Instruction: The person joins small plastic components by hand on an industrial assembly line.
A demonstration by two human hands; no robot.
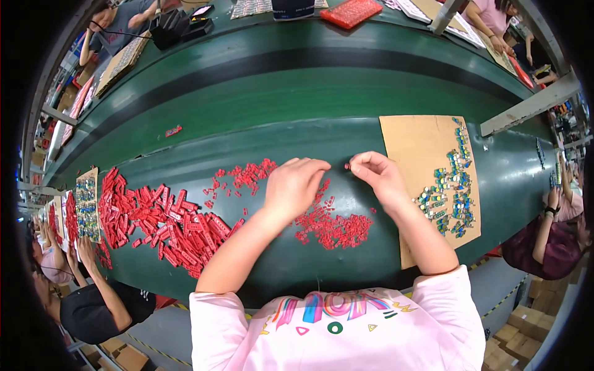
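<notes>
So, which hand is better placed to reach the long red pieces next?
Probably the left hand: it's nearer the long red pieces, though I can't tell whether it holds anything. The right hand is farther away, near the cardboard sheet, and appears to pinch a small red piece.

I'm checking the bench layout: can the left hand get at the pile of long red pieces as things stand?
Likely yes: the long red pieces lie uncovered on the green table, left of the left forearm. Between them and the left hand lie only low, small red pieces.
</notes>
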